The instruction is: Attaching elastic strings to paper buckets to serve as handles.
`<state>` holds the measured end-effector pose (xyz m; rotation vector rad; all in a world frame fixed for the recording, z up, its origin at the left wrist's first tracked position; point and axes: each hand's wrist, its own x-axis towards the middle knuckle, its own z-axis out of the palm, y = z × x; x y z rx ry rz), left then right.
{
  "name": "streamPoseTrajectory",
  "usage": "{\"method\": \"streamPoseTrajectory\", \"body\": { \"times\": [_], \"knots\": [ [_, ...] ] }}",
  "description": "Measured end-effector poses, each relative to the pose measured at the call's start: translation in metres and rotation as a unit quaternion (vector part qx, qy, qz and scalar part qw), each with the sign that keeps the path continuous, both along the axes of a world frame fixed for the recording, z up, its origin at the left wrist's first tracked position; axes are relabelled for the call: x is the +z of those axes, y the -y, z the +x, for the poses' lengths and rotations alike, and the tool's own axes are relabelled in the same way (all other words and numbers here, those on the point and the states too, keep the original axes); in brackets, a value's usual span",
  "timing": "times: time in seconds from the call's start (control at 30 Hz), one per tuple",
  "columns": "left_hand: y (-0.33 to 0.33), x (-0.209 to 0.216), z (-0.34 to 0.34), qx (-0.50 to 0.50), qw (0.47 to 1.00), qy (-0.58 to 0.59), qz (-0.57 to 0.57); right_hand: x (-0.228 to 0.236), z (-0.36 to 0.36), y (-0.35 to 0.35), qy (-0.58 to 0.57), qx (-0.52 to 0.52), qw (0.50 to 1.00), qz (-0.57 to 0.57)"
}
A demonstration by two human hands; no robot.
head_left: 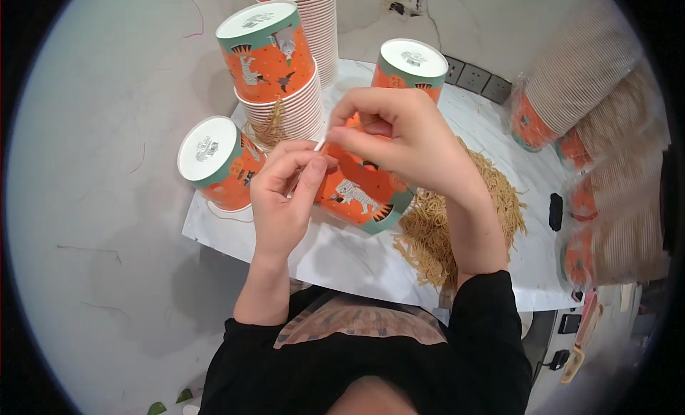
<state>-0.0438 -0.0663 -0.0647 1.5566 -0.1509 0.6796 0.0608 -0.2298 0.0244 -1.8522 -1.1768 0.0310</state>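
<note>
White table (325, 254) spans the middle of the frame. Clear-wrapped stacks of cups (579, 72) fill the upper right. Upper left of centre, a nested cup stack (262, 69) stands base-up, just beyond my left hand. Right of centre, a heap of yellow strands (426, 245) lies on the table, partly behind my right forearm. Orange cup (360, 190) at frame centre, tipped over, its rim toward the upper left and green-banded base toward the lower right. My right hand (407, 133) arches above it, thumb and forefinger tips drawn close together beside the rim; whether they pinch anything, I cannot tell. My left hand (280, 190) is closed on the cup's rim edge between thumb and fingers. Smallest: a tuft of strands (272, 127) against the stack.
</note>
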Motion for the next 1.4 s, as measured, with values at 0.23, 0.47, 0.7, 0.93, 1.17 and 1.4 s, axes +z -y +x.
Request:
{"method": "streamPoseTrajectory", "body": {
  "times": [0.23, 0.47, 0.7, 0.93, 1.17, 1.4],
  "knots": [
    [-0.007, -0.004, 0.007, -0.023, 0.999, -0.026, 0.016, -0.011, 0.049, 0.038, -0.005, -0.129, 0.985, 0.118],
    [0.001, -0.004, 0.024, -0.01, 0.999, -0.042, 0.007, -0.017, 0.045, 0.058, 0.121, -0.1, 0.987, 0.029],
    [0.015, 0.003, 0.03, -0.06, 0.997, -0.037, -0.043, -0.028, 0.009, 0.026, 0.151, 0.021, 0.987, 0.047],
    [0.001, 0.002, 0.023, -0.073, 0.994, -0.069, 0.034, -0.027, 0.017, 0.033, 0.083, 0.037, 0.995, 0.026],
    [-0.002, 0.003, 0.019, -0.075, 0.994, -0.07, 0.043, -0.028, 0.017, 0.032, -0.167, 0.058, 0.981, 0.085],
    [-0.002, 0.007, 0.02, -0.069, 0.997, -0.043, 0.017, -0.031, 0.013, 0.029, -0.224, 0.028, 0.971, 0.082]
  ]
}}
